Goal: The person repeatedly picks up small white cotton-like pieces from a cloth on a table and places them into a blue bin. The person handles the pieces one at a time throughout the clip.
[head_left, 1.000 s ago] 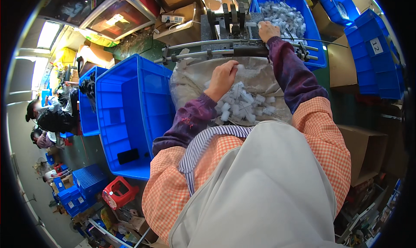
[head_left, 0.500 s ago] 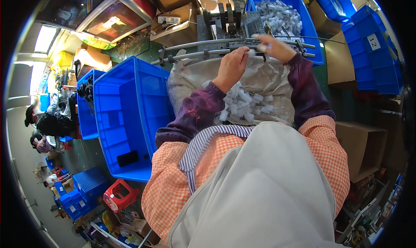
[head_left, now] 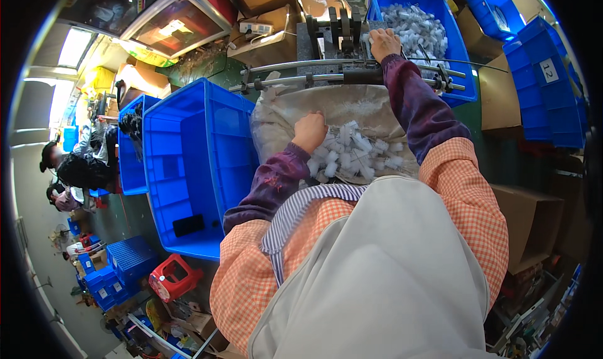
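Many small white bristle brushes [head_left: 355, 152] with thin wire stems lie heaped on a beige cloth [head_left: 364, 101] in front of me. My left hand [head_left: 310, 132] is at the left edge of this heap, low over the cloth. Its fingers are curled, and whatever they hold is hidden. Farther off, my right hand [head_left: 384, 44] reaches past the metal rails to the right side of a dark metal machine [head_left: 342, 32], next to a blue bin [head_left: 461, 61] full of similar white brushes. Its fingers bend downward and their tips are hard to make out.
Horizontal metal rails [head_left: 289, 67] cross between me and the machine. At the left stands a deep blue crate [head_left: 210, 164] with a dark flat object inside. Cardboard boxes [head_left: 524, 227] and stacked blue crates [head_left: 543, 83] are at the right; a red stool [head_left: 173, 277] is lower left.
My hands were close together at the rails with a white brush between them. Now the left has come back to the heap, and the right has moved farther away beside the machine.
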Demonstrator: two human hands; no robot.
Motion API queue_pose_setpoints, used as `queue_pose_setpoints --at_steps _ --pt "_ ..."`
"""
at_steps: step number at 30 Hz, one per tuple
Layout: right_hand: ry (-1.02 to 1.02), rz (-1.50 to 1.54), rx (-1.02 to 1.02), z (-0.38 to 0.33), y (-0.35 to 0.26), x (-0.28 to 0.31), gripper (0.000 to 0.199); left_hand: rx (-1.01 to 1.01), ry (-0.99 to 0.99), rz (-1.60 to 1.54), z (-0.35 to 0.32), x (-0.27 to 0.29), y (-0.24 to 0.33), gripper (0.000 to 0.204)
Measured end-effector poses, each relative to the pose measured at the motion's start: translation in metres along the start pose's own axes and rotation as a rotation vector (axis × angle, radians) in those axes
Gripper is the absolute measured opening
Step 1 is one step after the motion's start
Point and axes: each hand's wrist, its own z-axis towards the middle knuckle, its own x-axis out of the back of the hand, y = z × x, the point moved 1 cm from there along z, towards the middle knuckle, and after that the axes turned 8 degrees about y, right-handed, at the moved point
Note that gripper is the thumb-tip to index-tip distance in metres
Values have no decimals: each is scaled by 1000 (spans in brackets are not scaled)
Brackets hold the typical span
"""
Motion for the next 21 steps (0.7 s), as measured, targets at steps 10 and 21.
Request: queue_pose_setpoints --at_steps 10,21 --pt "-55 63 -3 6 4 -8 19 -179 68 -211 -2 -12 -10 28" --pt "-108 -37 -164 -14 7 22 31 -87 169 -200 -7 10 3 30"
